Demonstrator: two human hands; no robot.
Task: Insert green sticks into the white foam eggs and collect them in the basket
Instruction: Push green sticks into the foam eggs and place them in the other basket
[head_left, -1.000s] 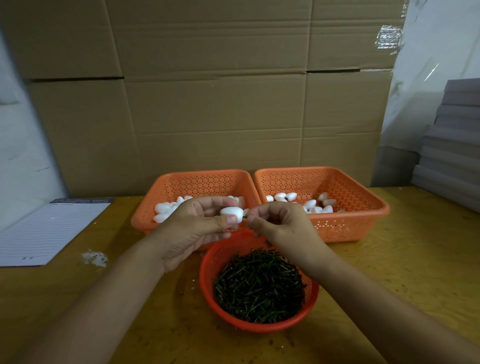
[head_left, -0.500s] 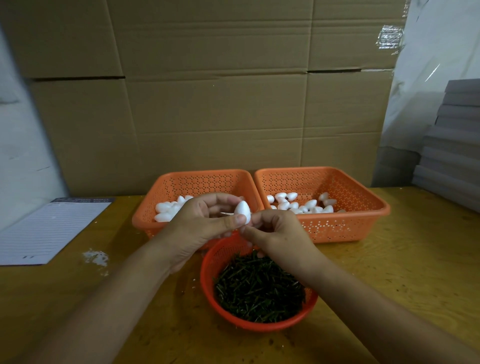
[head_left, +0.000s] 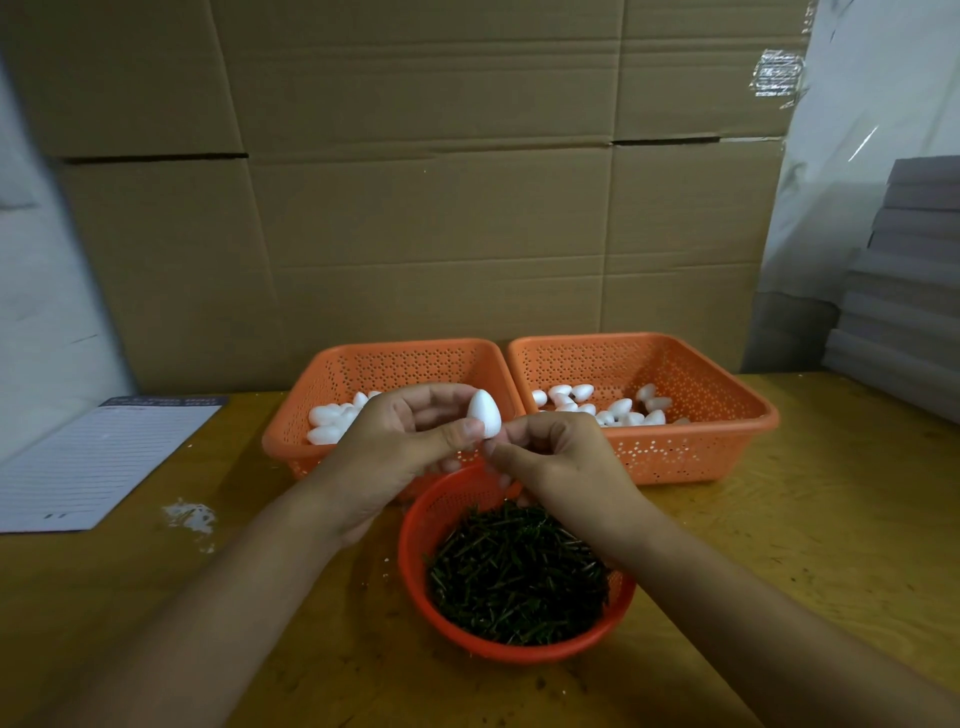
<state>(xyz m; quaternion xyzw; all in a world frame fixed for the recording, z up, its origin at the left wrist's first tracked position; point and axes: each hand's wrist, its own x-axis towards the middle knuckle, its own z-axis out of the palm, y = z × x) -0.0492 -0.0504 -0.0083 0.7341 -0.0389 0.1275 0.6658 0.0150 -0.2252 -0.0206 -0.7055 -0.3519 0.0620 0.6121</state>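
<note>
The left hand (head_left: 395, 447) pinches a white foam egg (head_left: 484, 414) upright; the right hand (head_left: 561, 457) has its fingertips curled tight at the egg's base, above the round basket (head_left: 415, 561) of green sticks (head_left: 514, 571). Two square baskets (head_left: 701, 452) of eggs stand behind, a lined sheet (head_left: 98, 457) at the table's left edge.

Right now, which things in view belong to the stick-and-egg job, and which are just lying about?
Part of the job:
- foam egg, held upright by the left hand, with the right hand at its base
- round basket of green sticks
- left basket and right basket, both holding eggs

Lying about:
- lined notepad
- white crumbs
- cardboard boxes
- grey stack
</note>
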